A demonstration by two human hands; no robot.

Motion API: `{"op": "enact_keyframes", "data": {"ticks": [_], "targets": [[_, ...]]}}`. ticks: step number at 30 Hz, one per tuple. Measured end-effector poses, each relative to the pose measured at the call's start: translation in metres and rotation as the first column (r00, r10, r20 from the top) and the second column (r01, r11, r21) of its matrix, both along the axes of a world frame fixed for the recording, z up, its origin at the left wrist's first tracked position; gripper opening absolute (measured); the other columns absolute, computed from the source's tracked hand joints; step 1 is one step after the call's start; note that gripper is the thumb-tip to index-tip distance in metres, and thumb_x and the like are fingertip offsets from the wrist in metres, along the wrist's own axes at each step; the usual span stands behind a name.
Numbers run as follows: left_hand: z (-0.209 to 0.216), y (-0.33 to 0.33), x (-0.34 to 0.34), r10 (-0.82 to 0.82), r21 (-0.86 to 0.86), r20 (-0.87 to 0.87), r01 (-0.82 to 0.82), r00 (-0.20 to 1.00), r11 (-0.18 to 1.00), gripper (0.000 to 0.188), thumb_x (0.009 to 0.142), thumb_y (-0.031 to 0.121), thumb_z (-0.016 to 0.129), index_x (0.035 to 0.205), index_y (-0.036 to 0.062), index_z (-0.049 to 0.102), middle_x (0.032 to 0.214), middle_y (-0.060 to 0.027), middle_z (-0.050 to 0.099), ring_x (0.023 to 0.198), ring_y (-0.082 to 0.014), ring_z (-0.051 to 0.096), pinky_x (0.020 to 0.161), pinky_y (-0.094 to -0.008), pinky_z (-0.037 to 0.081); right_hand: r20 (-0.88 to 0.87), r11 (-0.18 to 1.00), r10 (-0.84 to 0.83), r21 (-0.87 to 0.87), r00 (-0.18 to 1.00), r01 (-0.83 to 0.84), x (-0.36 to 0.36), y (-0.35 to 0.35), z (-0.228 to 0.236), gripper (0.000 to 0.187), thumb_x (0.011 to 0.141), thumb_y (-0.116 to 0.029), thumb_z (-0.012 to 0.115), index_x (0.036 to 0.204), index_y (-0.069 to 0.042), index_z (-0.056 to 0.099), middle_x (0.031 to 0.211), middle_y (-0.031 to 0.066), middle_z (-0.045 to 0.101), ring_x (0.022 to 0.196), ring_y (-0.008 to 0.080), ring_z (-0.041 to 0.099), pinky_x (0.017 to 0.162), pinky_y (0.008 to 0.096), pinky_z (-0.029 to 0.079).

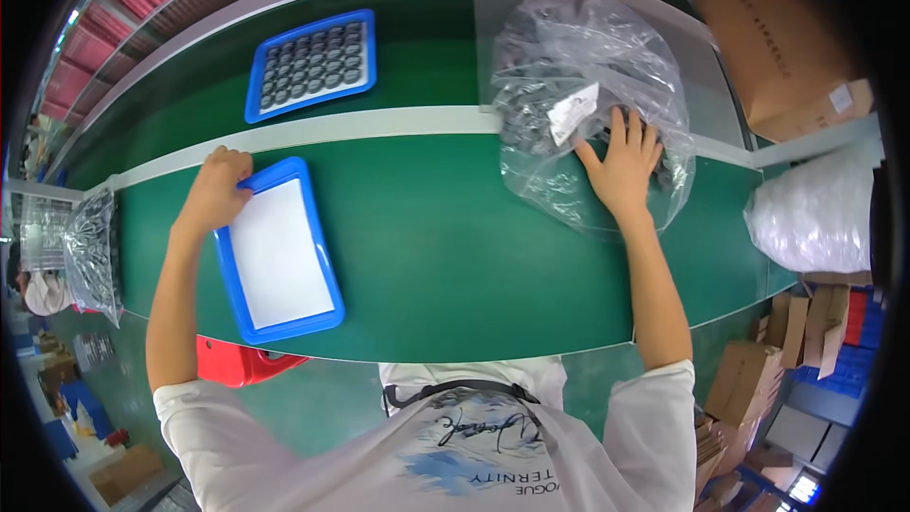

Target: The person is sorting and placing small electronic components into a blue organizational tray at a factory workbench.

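Note:
My left hand (219,188) is closed on the far left edge of a blue tray (326,270) with a white lining. This tray lies on the green table's left part, and nothing sits on its white bottom. At the right, my right hand (626,169) rests with spread fingers on a large clear plastic bag (540,166). Dark pieces show through the plastic, too blurred to name, along with a white label (573,112). Farther back on the left stands a second blue tray (372,52), filled with rows of round dark parts (313,64).
A pale raised strip (398,124) crosses the green table (427,256). Cardboard boxes (777,47) stand at the far right, above a bundle of white plastic wrap (820,213). Clear bags (93,246) hang by the left edge. A red stool (232,362) is below the front edge.

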State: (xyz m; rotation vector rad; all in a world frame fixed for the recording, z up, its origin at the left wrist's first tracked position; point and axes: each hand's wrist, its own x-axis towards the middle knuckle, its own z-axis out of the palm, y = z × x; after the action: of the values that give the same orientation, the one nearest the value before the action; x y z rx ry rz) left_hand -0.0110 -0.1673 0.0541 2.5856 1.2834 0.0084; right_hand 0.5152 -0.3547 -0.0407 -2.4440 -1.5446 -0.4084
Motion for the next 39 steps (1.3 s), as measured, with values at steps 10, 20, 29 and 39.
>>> {"op": "enact_keyframes", "data": {"ticks": [10,20,29,39], "targets": [[0.048,-0.014,0.03,0.118,-0.305,0.228,-0.044,0.967,0.951,0.024,0.077,-0.003,0.067,0.101,-0.0057,0.067,0.082,-0.0081,0.064,0.075,-0.0148,0.059,0.074,-0.0321,0.049,-0.093,0.993,-0.083,0.077,0.992,0.091,0.064,0.005,0.023,0.074,0.087,-0.06,0.068,0.147,-0.019,0.054,0.148,0.0275,0.049,0.137,0.0484,0.044,0.114,0.0584,0.033],[-0.008,-0.013,0.024,0.166,-0.259,0.234,-0.103,0.958,0.96,0.036,0.085,0.003,0.062,0.12,-0.0027,0.067,0.115,-0.0096,0.068,0.107,-0.0177,0.061,0.099,-0.0309,0.045,-0.008,0.972,0.184,0.147,0.983,-0.181,0.028,-0.008,0.009,0.05,0.09,-0.04,0.069,0.128,-0.008,0.068,0.133,0.0172,0.06,0.126,0.041,0.051,0.107,0.054,0.038],[-0.011,-0.035,0.038,0.224,-0.221,0.073,-0.204,0.972,0.954,0.036,0.083,0.008,0.066,0.118,0.0022,0.071,0.108,-0.0174,0.073,0.098,-0.0302,0.069,0.092,-0.0379,0.053,0.047,0.993,0.095,0.058,0.994,-0.098,0.035,-0.042,0.011,0.052,0.091,-0.044,0.068,0.134,-0.016,0.065,0.146,0.0145,0.053,0.128,0.0405,0.051,0.105,0.0526,0.043],[-0.042,-0.191,0.133,0.417,-0.304,0.244,-0.339,0.876,0.89,0.033,0.086,0.019,0.072,0.105,-0.0036,0.06,0.07,-0.0155,0.063,0.061,-0.0218,0.061,0.056,-0.0393,0.049,-0.151,0.986,0.091,-0.127,0.984,-0.11,0.036,0.003,0.04,0.06,0.082,-0.043,0.073,0.132,-0.01,0.063,0.12,0.0195,0.067,0.108,0.0401,0.066,0.093,0.0471,0.053]]}}
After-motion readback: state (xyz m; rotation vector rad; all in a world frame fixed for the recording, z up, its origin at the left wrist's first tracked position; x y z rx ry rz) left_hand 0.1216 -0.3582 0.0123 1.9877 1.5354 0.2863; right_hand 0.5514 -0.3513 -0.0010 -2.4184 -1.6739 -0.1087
